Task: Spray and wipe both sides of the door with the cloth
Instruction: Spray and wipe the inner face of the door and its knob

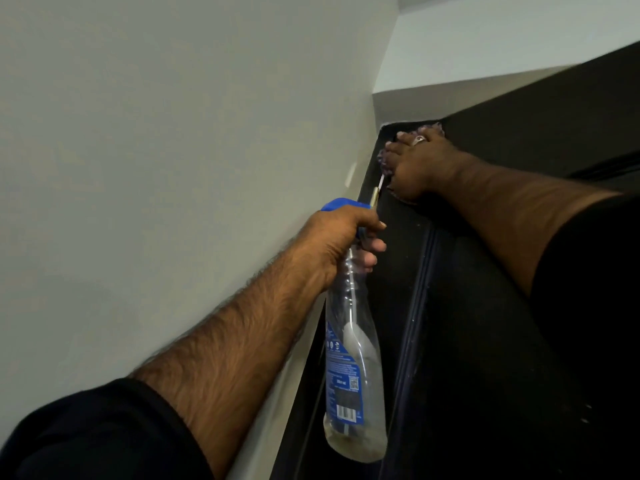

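The dark door (485, 341) fills the right half of the view, seen from below, with its top corner near the ceiling. My right hand (420, 164) is raised to that top corner and presses a purple cloth (386, 157) flat against the dark surface; only the cloth's edges show around my fingers. My left hand (341, 237) grips the neck of a clear spray bottle (353, 368) with a blue trigger head, nozzle pointing up toward the cloth. The bottle hangs nearly empty, with a little liquid at the bottom.
A pale grey wall (173, 150) runs along the left, meeting the dark door frame (372, 188). The white ceiling (485, 39) lies above the door's top edge. A vertical groove (420, 299) runs down the dark surface.
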Motion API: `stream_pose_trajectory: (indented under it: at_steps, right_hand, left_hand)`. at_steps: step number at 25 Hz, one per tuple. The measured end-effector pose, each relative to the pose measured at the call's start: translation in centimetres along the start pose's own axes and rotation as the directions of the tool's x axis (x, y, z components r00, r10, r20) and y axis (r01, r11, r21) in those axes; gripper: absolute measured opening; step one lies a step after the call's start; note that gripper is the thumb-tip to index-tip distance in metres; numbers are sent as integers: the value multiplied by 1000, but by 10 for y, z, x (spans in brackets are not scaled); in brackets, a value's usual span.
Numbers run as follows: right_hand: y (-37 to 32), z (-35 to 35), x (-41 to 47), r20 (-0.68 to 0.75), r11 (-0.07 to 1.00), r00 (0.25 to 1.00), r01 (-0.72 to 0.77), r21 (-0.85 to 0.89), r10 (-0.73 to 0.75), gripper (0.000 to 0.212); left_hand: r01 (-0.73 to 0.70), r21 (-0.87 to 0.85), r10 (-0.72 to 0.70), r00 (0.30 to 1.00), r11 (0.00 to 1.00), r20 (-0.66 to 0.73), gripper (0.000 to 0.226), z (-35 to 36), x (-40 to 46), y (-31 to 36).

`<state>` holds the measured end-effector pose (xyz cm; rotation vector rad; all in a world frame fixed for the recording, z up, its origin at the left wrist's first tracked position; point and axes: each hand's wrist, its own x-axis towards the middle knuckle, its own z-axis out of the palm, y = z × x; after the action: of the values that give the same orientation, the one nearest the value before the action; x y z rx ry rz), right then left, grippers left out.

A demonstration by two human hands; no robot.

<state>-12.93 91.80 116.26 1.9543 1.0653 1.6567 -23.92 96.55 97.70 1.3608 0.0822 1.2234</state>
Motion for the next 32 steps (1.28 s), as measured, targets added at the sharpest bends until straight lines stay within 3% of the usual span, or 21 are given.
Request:
stream_pose_trajectory:
  at_steps: [3, 6, 8, 12, 14, 17, 19, 21, 23, 25, 26, 29, 32]
  right_hand:
    - [-21, 15, -26, 49, 998, 998, 51, -27, -50, 77]
    - [-11, 16, -73, 142, 949, 940, 298, 104, -311, 60]
    - [3, 6, -89, 208, 914, 898, 345, 215, -388, 53]
    - [-2, 5, -88, 81, 992, 989, 122, 21, -123, 71]
    - [-34, 19, -104, 72, 995, 992, 103, -5, -102, 78]
    - [-73, 36, -142, 210, 917, 892, 385, 106, -400, 68]
    - [-66, 30, -155, 247, 861, 825, 480, 171, -509, 56]
    - [-36, 14, -149, 174, 918, 902, 381, 108, -395, 58]
    - [-3, 1, -133, 102, 987, 982, 160, -18, -158, 72]
    - [5, -2, -121, 78, 996, 997, -12, -85, 18, 78]
    - [-4, 0, -121, 80, 996, 996, -31, -87, 39, 78]
    - [-48, 15, -141, 122, 984, 979, 169, -56, -161, 78]
    - [-74, 28, -172, 190, 905, 888, 424, 16, -419, 73]
  left_hand:
    - [13, 6, -13, 1000, 1000, 9, 15, -7, -11, -3]
    - [20, 7, -19, 1000, 1000, -19, 24, -18, -25, -8]
    - [25, 5, -25, 999, 1000, -28, 22, -20, -33, -13]
    - [40, 25, -39, 999, 999, -27, 17, -17, -48, -21]
    - [41, 37, -40, 998, 998, -42, 17, -17, -55, -27]
    - [61, 67, -56, 996, 996, -70, 11, -23, -69, -38]
    - [70, 102, -64, 996, 992, -69, 14, -21, -81, -46]
    - [63, 98, -56, 996, 993, -75, 18, -17, -87, -49]
    - [36, 53, -31, 995, 998, -91, 12, -15, -87, -47]
    - [15, 28, -12, 995, 1000, -100, 19, -13, -87, -44]
    - [17, 27, -14, 995, 999, -94, 26, -12, -87, -44]
    - [71, 108, -68, 997, 992, -29, 37, -7, -99, -51]
    - [8, 235, 1, 999, 972, -39, 44, -4, -109, -62]
